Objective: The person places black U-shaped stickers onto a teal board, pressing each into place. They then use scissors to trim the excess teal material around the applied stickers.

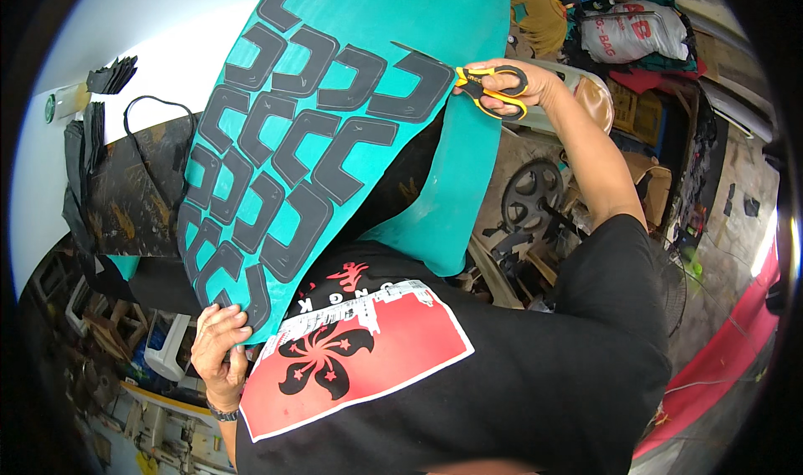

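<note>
A large teal sheet (435,11) hangs across the view, with rows of dark grey C-shaped pieces (355,153) lying flat on it. My left hand (219,354) pinches its lower corner, thumb and fingers closed on the edge beside the lowest piece. Up at the right, my right hand (535,84) has its fingers through the handles of yellow-and-black scissors (465,77). Their blades reach left over the sheet near the upper right C-shaped piece, and one dark blade tip shows above it. Below the scissors, a cut edge separates the patterned strip from another teal part.
A dark patterned board or bag with a black cord (138,182) stands at the left, near a clear jar (71,103). A stuffed white plastic bag (631,33) lies at the upper right. Below my right forearm are a black wheel (532,195) and cluttered boxes. Red cloth (719,366) stretches along the right.
</note>
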Motion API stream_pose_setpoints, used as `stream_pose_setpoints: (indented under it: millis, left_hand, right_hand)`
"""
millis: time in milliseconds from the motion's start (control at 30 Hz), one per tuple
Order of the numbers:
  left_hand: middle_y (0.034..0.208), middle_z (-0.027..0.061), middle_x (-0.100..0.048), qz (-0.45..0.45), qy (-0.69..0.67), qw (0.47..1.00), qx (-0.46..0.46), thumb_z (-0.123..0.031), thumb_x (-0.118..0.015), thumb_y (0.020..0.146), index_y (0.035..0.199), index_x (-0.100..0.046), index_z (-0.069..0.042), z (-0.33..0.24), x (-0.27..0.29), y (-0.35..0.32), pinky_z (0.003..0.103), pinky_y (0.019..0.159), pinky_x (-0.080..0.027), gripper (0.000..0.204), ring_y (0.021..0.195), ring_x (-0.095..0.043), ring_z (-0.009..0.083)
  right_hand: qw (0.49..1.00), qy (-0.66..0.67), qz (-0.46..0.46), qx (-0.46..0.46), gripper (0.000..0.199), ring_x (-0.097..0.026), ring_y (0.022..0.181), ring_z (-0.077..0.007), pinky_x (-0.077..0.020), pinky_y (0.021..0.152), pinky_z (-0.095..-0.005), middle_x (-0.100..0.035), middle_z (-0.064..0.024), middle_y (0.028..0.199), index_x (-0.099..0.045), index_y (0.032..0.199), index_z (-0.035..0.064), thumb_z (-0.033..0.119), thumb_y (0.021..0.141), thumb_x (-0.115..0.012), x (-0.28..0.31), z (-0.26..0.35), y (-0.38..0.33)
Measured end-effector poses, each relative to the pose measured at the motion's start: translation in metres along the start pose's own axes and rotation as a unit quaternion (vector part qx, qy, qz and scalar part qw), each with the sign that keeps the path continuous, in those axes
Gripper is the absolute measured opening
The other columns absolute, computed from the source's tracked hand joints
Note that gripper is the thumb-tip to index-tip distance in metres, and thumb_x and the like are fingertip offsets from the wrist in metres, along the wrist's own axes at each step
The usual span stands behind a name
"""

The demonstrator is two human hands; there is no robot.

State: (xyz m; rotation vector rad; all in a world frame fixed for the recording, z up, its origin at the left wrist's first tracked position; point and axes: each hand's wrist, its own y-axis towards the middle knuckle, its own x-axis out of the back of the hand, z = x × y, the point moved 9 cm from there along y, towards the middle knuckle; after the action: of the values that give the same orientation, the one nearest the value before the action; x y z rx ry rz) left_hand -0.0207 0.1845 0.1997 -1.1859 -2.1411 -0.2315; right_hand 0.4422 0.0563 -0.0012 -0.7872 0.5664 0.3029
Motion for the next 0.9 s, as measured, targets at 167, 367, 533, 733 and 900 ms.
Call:
stream_pose_setpoints:
  millis: [167,367,533,733,900]
  left_hand:
    - [0.096,0.0127,-0.075,-0.032,-0.027,0.999,0.019,-0.012,-0.061,0.082,0.086,-0.072,-0.003,0.003,0.006,-0.006,0.051,0.104,-0.043,0.014,0.104,-0.070,0.0313]
    - [0.096,0.0131,-0.075,-0.052,-0.046,0.997,0.026,-0.014,-0.062,0.083,0.086,-0.072,-0.003,0.005,0.007,-0.012,0.051,0.105,-0.042,0.015,0.103,-0.070,0.0316]
    - [0.096,0.0136,-0.075,-0.075,-0.068,0.994,0.031,-0.016,-0.063,0.084,0.087,-0.072,-0.003,0.006,0.007,-0.019,0.051,0.106,-0.041,0.016,0.104,-0.070,0.0315]
    - [0.097,0.0140,-0.074,-0.086,-0.083,0.992,0.031,-0.017,-0.063,0.086,0.088,-0.072,-0.003,0.004,0.007,-0.023,0.051,0.106,-0.041,0.017,0.104,-0.069,0.0316]
    - [0.097,0.0140,-0.074,-0.093,-0.100,0.990,0.027,-0.017,-0.062,0.086,0.088,-0.072,-0.003,0.002,0.006,-0.026,0.052,0.106,-0.041,0.017,0.104,-0.069,0.0320]
  right_hand:
    - [1.000,-0.027,0.010,-0.010,0.052,-0.049,0.046,-0.0079,-0.0391,0.039,-0.0210,-0.057,-0.0024,0.065,-0.053,0.129,0.0018,0.038,0.095,-0.068,-0.002,0.015,-0.002]
    - [0.996,-0.068,-0.023,-0.046,0.043,-0.049,0.044,-0.0112,-0.0363,0.035,-0.0240,-0.056,-0.0056,0.064,-0.054,0.126,0.0081,0.033,0.094,-0.070,0.014,0.032,0.014]
    - [0.992,-0.115,-0.013,-0.052,0.034,-0.051,0.045,-0.0089,-0.0386,0.037,-0.0224,-0.055,-0.0028,0.062,-0.056,0.119,0.0056,0.026,0.095,-0.068,0.018,0.045,0.017]
    - [0.995,-0.098,0.023,-0.016,0.036,-0.051,0.044,-0.0104,-0.0414,0.038,-0.0243,-0.058,-0.0049,0.064,-0.061,0.117,0.0062,0.035,0.096,-0.066,0.003,0.053,0.046]
    - [0.998,-0.049,0.014,0.022,0.043,-0.055,0.048,-0.0131,-0.0447,0.039,-0.0258,-0.060,-0.0070,0.067,-0.064,0.111,0.0029,0.040,0.091,-0.071,-0.005,0.052,0.054]
